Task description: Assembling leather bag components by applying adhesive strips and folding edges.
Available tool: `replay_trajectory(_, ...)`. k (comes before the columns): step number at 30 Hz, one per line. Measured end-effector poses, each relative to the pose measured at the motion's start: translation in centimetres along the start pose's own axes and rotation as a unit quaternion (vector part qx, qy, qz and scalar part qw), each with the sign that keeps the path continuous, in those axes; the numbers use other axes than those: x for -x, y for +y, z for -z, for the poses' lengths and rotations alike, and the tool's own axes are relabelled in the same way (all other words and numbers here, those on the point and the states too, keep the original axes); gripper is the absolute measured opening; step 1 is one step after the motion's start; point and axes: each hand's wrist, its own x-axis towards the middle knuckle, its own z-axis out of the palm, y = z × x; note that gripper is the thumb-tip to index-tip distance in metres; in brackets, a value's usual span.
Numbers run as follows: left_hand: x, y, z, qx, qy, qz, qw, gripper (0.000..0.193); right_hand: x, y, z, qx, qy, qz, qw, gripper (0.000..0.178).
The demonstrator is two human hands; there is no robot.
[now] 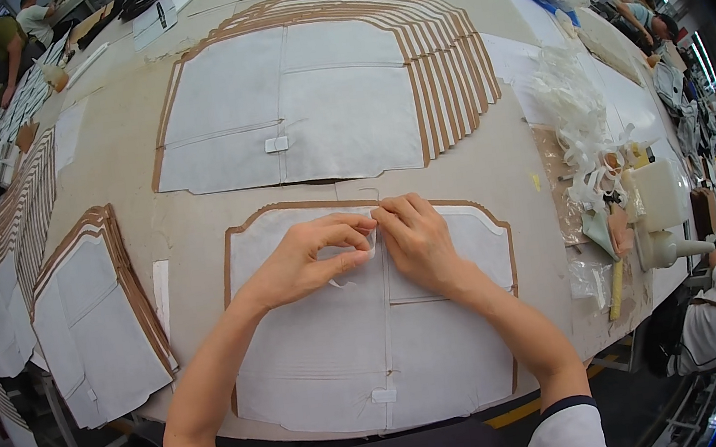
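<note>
A white panel with brown edging (303,355) lies flat on the table in front of me, a seam running down its middle. My left hand (313,256) is over its upper middle, thumb and fingers curved in around a narrow white strip (371,241). Beside it, my right hand (418,241) rests on the panel at the top of the seam. Its fingers are bent and drawn together, and their tips meet the left fingertips; what they pinch is hidden. A small white tab (384,395) sits low on the seam, with loose threads around it.
Beyond my hands, a fanned stack of similar panels (345,118) covers the table. More edged pieces (97,318) are stacked at the left. On the right are clear plastic wrap (573,117), a whitish bottle (669,248) and a yellow-handled tool (616,290). Other people work farther off.
</note>
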Motion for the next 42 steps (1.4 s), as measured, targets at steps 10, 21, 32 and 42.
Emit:
replay_trajectory(10, 1.5, -2.5, 5.5, -0.060, 0.142, 0.235, 0.960, 0.013, 0.5, -0.6, -0.2, 0.060, -0.034, 0.016, 0.997, 0.048)
replay_trajectory(21, 0.4, -2.6, 5.4, -0.050, 0.206, 0.292, 0.933, 0.015, 0.3, -1.6, -0.1, 0.089, -0.096, -0.005, 0.991, 0.059)
replay_trajectory(32, 0.1, -2.5, 5.3, -0.057, 0.210, 0.289, 0.932, 0.015, -0.4, -2.3, -0.7, 0.136, -0.118, 0.001, 0.984, 0.061)
replay_trajectory(42, 0.3, -3.4, 5.3, -0.111, 0.204, 0.263, 0.936, 0.016, -3.9, -4.0, -4.4, 0.048, -0.106, 0.014, 0.993, 0.058)
